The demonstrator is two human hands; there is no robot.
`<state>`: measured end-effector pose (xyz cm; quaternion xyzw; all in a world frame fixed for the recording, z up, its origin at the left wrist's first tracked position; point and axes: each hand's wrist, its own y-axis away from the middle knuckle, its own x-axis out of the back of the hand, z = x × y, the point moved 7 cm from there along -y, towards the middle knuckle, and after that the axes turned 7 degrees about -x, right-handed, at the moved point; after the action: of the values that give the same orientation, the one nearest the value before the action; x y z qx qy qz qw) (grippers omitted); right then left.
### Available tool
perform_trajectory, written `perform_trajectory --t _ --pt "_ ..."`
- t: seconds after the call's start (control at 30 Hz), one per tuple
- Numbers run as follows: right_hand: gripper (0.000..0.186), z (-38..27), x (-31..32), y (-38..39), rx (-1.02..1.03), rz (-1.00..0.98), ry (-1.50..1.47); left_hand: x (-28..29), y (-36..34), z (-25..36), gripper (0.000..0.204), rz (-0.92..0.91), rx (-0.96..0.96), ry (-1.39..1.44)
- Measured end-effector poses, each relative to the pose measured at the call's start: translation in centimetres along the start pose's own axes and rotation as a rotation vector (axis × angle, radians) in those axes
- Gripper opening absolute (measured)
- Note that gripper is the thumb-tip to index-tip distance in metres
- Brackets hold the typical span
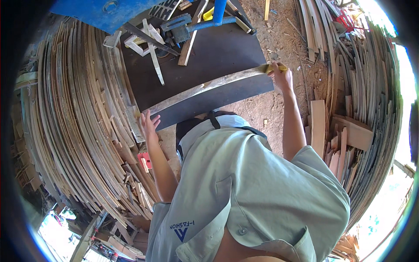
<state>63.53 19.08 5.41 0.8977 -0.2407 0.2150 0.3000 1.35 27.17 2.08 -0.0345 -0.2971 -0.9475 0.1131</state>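
A long, narrow wooden strip (pixel 205 86) lies slantwise across the dark tabletop (pixel 218 52), its right end farther from me. My left hand (pixel 149 125) is at the strip's left end, fingers apart, with the fingertips at or touching the wood. At the right end, my right hand (pixel 283 76) is closed around a small yellow tool (pixel 283 68). This looks like a brush, with its darker end against the strip; the blur hides finer detail.
Wood offcuts (pixel 152 52), a blue metal clamp-like part (pixel 176 26) and a blue machine (pixel 96 13) occupy the table's far side. Tall stacks of thin boards flank me on the left (pixel 70 109) and right (pixel 371 113). A red object (pixel 144 160) lies at the left stack.
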Motion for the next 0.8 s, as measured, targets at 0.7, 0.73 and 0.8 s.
perform_trajectory --t 0.7,0.73,0.8 --pt "0.035 0.7 -0.8 1.5 0.021 0.147 -0.004 -0.1 -0.4 -1.1 0.077 0.070 -0.038 -0.004" --pt "0.035 0.1 -1.0 2.0 0.026 0.140 -0.001 0.1 -0.2 -1.1 0.079 0.069 -0.044 -0.019" --pt "0.034 -1.1 -0.2 3.4 0.006 0.432 0.206 0.6 0.0 -1.3 0.078 0.066 -0.048 -0.011"
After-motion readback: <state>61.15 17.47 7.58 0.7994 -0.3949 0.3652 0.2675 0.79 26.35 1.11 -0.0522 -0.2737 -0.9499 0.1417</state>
